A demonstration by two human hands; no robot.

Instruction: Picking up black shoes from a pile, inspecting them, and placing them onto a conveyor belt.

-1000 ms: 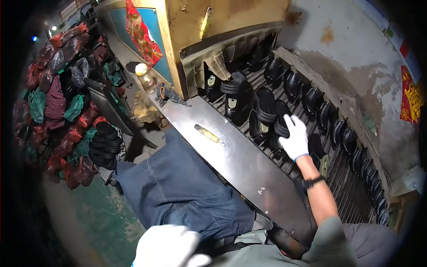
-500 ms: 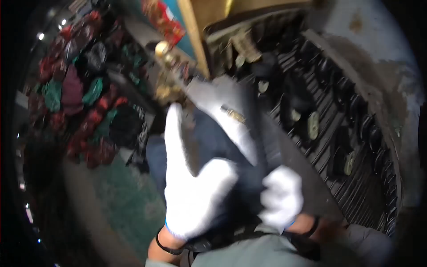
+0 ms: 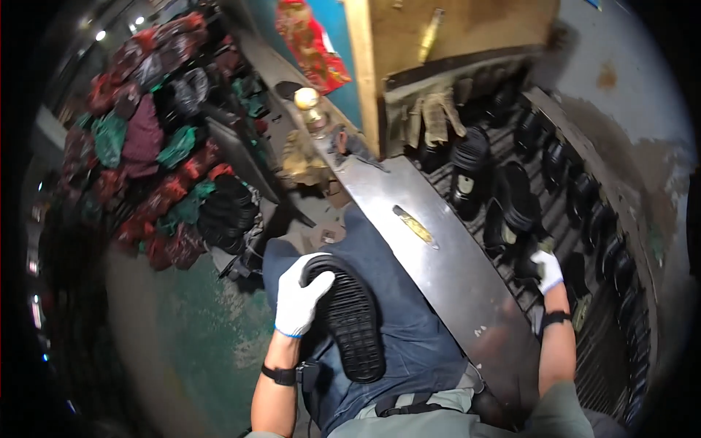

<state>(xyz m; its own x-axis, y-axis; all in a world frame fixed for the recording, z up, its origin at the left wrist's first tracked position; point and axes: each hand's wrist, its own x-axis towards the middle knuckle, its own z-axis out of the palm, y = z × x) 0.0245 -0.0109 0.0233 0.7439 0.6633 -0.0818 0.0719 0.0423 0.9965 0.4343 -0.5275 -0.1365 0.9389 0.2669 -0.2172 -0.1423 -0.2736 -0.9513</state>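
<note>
My left hand point(image 3: 301, 293), in a white knit glove with a blue cuff edge, is closed round one end of a black shoe point(image 3: 349, 321). Its ridged outsole faces up and it lies over my lap, the thumb across the tread. Off to the right, my right hand point(image 3: 548, 271), gloved the same way, reaches down into the rack. Its fingers are closed on the edge of a dark shoe point(image 3: 527, 261), partly hidden among others. Nearby on the rack stand more black shoes point(image 3: 515, 197) with pale patches inside.
A narrow metal bench top point(image 3: 431, 255) runs between my lap and the slatted rack point(image 3: 504, 274); a yellow-handled cutter point(image 3: 415, 225) lies on it. Worn gloves point(image 3: 437, 117) hang over the rack's far end. Left, bagged goods point(image 3: 139, 146) are piled high. A bottle point(image 3: 312, 113) stands beyond the bench.
Earlier, both hands were over my lap, the left with fingers spread. Now the left grips a shoe, and the right has moved out to the rack. The view has shifted slightly.
</note>
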